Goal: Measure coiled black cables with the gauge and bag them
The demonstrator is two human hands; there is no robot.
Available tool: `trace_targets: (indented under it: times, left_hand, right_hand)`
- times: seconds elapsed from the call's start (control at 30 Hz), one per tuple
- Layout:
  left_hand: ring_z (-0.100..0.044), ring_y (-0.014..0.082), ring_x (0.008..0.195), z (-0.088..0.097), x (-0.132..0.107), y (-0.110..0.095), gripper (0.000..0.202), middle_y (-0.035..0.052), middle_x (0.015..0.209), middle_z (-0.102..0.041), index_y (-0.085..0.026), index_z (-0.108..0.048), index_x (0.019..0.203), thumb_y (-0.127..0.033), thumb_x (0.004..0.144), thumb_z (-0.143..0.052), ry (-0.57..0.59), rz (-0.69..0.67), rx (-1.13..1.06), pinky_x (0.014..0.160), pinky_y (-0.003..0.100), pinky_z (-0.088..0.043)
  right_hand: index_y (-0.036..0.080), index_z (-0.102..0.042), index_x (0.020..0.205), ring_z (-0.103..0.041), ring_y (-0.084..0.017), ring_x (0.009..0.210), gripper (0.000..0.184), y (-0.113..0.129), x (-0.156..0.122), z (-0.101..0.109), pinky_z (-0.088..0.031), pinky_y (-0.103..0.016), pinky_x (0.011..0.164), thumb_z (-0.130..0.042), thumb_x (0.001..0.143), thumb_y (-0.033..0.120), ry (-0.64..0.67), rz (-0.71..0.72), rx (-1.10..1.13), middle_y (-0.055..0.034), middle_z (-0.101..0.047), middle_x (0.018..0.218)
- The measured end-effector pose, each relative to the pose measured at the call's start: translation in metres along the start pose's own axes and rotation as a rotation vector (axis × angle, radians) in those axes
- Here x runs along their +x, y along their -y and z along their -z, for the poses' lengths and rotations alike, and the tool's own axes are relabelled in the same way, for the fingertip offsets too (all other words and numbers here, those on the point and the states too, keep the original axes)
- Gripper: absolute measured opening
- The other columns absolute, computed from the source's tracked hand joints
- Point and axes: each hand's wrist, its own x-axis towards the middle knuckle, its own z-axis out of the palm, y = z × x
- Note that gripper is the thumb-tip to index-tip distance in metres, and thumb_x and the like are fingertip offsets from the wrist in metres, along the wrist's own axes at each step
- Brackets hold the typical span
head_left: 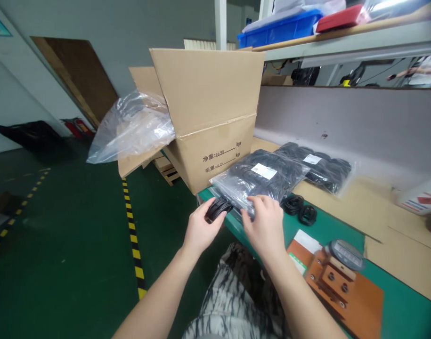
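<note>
My left hand (201, 226) is closed round a small bundle of black rings (218, 208) at the near edge of the green bench. My right hand (264, 221) pinches the open end of a clear plastic bag (261, 181) packed with more black rings and bearing a white label. The two hands sit close together at the bag's mouth. Just right of my right hand, two loose black rings (302, 209) lie on the bench.
An open cardboard box (215, 117) with a clear liner bag (130, 127) stands at the bench's left end. A second bag of rings (321, 167) lies behind. A gauge on a brown fixture (338, 273) sits at the right. Cardboard sheets (395, 226) cover the bench. Blue bins (279, 28) stand on the shelf above.
</note>
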Motion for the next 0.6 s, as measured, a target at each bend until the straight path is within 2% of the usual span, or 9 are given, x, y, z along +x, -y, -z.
trace_targets:
  times: [0.07,0.17,0.27,0.37,0.6]
  left_hand:
    - [-0.068,0.0263,0.104,-0.004,0.005,-0.003,0.046,0.0106,0.116,-0.07,-0.016,-0.062,0.124,-0.035,0.083,-0.068,0.001,-0.054,0.049,0.093,0.038,-0.056]
    - [-0.065,0.0265,0.11,-0.01,0.007,-0.008,0.046,0.0096,0.118,-0.068,-0.018,-0.061,0.125,-0.031,0.082,-0.069,0.017,-0.142,0.115,0.1,0.04,-0.051]
    - [-0.066,0.0242,0.108,-0.017,0.01,-0.01,0.044,0.0076,0.117,-0.069,-0.021,-0.061,0.125,-0.03,0.083,-0.068,0.027,-0.198,0.154,0.097,0.037,-0.052]
    - [-0.065,0.0237,0.109,-0.025,0.018,-0.008,0.043,0.0064,0.119,-0.068,-0.023,-0.059,0.125,-0.03,0.083,-0.068,-0.002,-0.23,0.197,0.097,0.036,-0.052]
    - [-0.065,0.0287,0.107,-0.048,0.047,-0.007,0.044,0.0123,0.115,-0.069,-0.017,-0.057,0.124,-0.03,0.084,-0.067,-0.053,-0.282,0.334,0.096,0.042,-0.049]
  right_hand:
    - [0.012,-0.064,0.109,-0.052,-0.035,0.103,0.028,-0.003,0.004,-0.008,-0.04,-0.045,0.084,-0.058,0.082,0.018,-0.015,-0.014,-0.017,-0.0163,-0.061,0.107]
    - [0.015,-0.067,0.1,-0.054,-0.031,0.097,0.02,-0.008,0.008,-0.016,-0.037,-0.043,0.085,-0.058,0.082,0.015,-0.046,0.001,-0.018,-0.0121,-0.064,0.099]
    - [0.018,-0.068,0.089,-0.056,-0.026,0.09,0.012,-0.013,0.011,-0.02,-0.035,-0.04,0.085,-0.057,0.086,0.016,-0.104,0.022,0.008,-0.0062,-0.067,0.089]
    - [0.019,-0.069,0.088,-0.057,-0.024,0.086,0.011,-0.016,0.015,-0.023,-0.034,-0.039,0.083,-0.058,0.089,0.02,-0.184,0.035,0.038,-0.0046,-0.068,0.087]
    - [0.019,-0.071,0.089,-0.06,-0.022,0.081,0.012,-0.021,0.013,-0.029,-0.037,-0.037,0.08,-0.059,0.092,0.023,-0.311,0.097,0.127,-0.0043,-0.067,0.082]
